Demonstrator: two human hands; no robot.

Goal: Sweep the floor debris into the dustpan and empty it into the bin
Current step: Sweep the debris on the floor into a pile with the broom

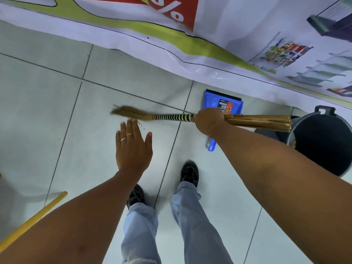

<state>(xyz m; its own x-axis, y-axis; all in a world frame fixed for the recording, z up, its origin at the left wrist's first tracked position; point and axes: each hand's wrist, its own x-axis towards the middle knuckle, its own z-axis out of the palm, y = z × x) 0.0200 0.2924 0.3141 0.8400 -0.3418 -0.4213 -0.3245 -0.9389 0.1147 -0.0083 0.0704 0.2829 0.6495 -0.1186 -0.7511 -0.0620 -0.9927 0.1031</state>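
Seen from above, a person stands on a pale tiled floor (47, 103). The right hand (208, 121) is clamped around a short straw broom (167, 117), bristles blurred mid-sweep. The left hand (132, 147) hovers flat, fingers spread, holding nothing. A blue dustpan (222, 101) lies on the floor just beyond the right hand. A few small specks of debris (142, 125) sit left of the dustpan, near the bristles. A dark bin (323, 141) stands right of the dustpan. The task looks early: debris appears not yet in the dustpan, and emptying remains.

white "%" on the banner's (209, 44) red patch; dustpan (213, 101) label unreadable.
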